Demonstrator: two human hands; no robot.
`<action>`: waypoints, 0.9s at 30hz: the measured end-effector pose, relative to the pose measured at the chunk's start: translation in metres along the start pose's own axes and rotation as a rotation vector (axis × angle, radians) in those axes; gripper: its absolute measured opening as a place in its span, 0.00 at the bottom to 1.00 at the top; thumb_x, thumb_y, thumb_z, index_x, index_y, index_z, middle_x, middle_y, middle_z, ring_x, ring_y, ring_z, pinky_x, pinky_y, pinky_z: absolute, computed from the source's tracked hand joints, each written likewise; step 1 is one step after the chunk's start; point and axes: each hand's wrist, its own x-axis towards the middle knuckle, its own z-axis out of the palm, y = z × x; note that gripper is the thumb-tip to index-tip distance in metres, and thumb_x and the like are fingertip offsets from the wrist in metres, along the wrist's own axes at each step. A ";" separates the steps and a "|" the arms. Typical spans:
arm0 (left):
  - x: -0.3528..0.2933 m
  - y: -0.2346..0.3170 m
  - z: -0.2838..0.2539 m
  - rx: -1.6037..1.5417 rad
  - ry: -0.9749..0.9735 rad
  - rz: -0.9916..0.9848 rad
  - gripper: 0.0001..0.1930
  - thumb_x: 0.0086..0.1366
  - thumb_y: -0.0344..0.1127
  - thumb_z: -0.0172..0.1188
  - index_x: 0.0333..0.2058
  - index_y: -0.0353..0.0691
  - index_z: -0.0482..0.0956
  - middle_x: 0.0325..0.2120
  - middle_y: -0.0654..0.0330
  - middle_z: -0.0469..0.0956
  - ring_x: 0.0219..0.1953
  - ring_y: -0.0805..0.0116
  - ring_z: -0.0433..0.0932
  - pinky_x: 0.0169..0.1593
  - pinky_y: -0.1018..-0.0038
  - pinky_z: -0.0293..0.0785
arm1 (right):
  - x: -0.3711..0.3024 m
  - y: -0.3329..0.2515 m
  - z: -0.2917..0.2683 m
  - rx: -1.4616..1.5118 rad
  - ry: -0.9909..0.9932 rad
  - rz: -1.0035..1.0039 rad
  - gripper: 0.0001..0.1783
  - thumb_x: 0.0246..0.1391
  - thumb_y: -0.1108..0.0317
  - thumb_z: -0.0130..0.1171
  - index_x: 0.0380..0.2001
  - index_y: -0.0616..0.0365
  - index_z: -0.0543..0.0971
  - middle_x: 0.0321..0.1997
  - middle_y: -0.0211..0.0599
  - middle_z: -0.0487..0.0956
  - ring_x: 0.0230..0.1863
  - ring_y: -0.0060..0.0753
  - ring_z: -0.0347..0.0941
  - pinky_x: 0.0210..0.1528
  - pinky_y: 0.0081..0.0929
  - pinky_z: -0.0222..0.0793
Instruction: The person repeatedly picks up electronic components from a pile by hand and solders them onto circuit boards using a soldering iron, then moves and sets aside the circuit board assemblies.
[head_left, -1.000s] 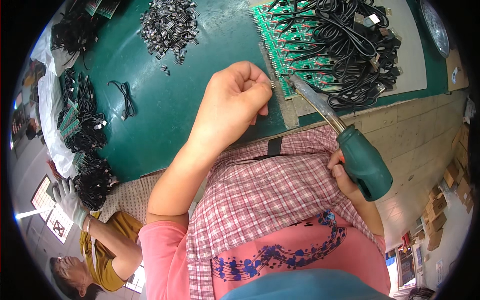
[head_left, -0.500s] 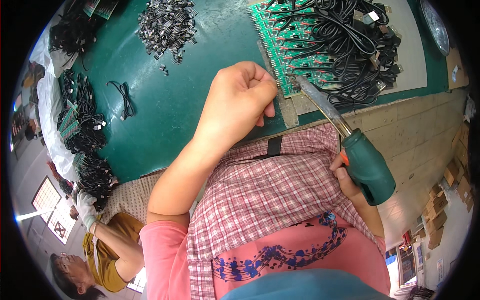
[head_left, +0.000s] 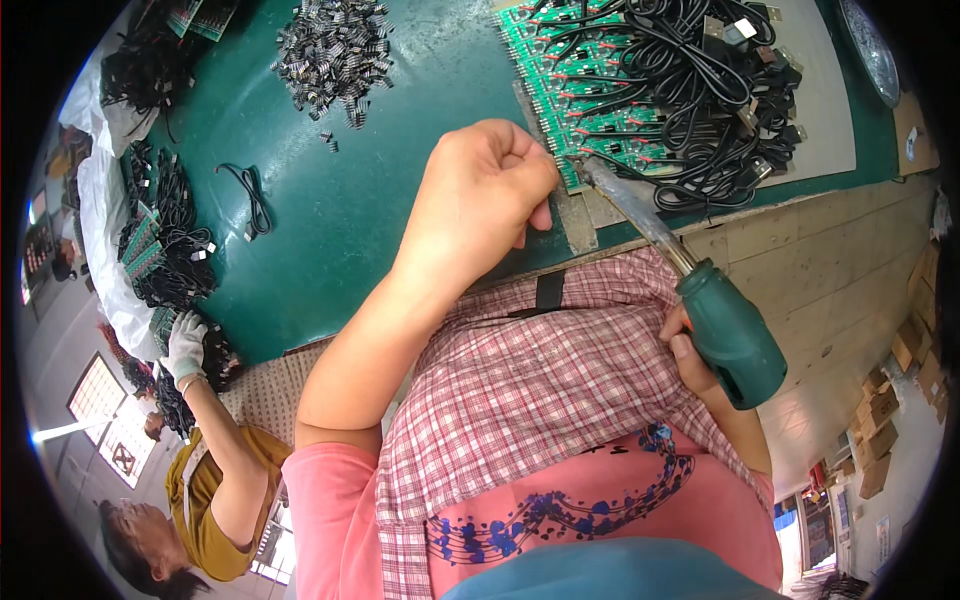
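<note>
My left hand [head_left: 488,190] is closed beside the near left edge of a green circuit-board panel [head_left: 575,90], fingertips pinched together; whatever they hold is hidden. In my right hand [head_left: 690,350] is a soldering iron [head_left: 735,335] with a thick green handle and a long metal barrel. Its tip rests at or just over the panel's near corner, close to my left fingertips; I cannot tell whether it touches. Black USB cables [head_left: 700,90] join the boards by red and black wire ends and lie coiled to the right of them.
Small black pin parts [head_left: 335,60] form a heap on the green table mat [head_left: 330,240]. One coiled black cable [head_left: 250,200] lies farther left. More cables and boards [head_left: 165,240] line the left edge, where a co-worker's gloved hand [head_left: 185,345] reaches. A metal dish [head_left: 870,50] stands far right.
The soldering iron has shifted slightly left, its tip nearer my left hand. My left hand has edged a little right. The co-worker's gloved hand has moved up onto the cable pile.
</note>
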 end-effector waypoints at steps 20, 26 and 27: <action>0.003 0.000 -0.003 -0.022 -0.005 -0.015 0.06 0.57 0.30 0.55 0.25 0.33 0.75 0.13 0.62 0.74 0.12 0.80 0.67 0.16 0.82 0.63 | -0.003 0.005 0.001 -0.075 -0.025 -0.020 0.10 0.52 0.66 0.58 0.28 0.64 0.75 0.25 0.34 0.74 0.27 0.27 0.68 0.35 0.25 0.66; 0.003 0.001 -0.003 -0.025 0.005 -0.014 0.06 0.57 0.30 0.55 0.25 0.32 0.75 0.13 0.62 0.74 0.12 0.80 0.67 0.16 0.82 0.62 | -0.001 0.007 0.002 -0.089 -0.053 -0.029 0.09 0.51 0.67 0.58 0.28 0.63 0.75 0.25 0.35 0.74 0.27 0.27 0.69 0.34 0.25 0.66; 0.003 0.001 -0.004 -0.024 0.008 -0.016 0.06 0.57 0.30 0.55 0.25 0.32 0.75 0.13 0.62 0.74 0.12 0.80 0.67 0.17 0.82 0.63 | 0.000 0.006 0.003 -0.089 -0.054 -0.030 0.09 0.51 0.67 0.58 0.28 0.63 0.75 0.25 0.35 0.74 0.27 0.27 0.69 0.34 0.25 0.66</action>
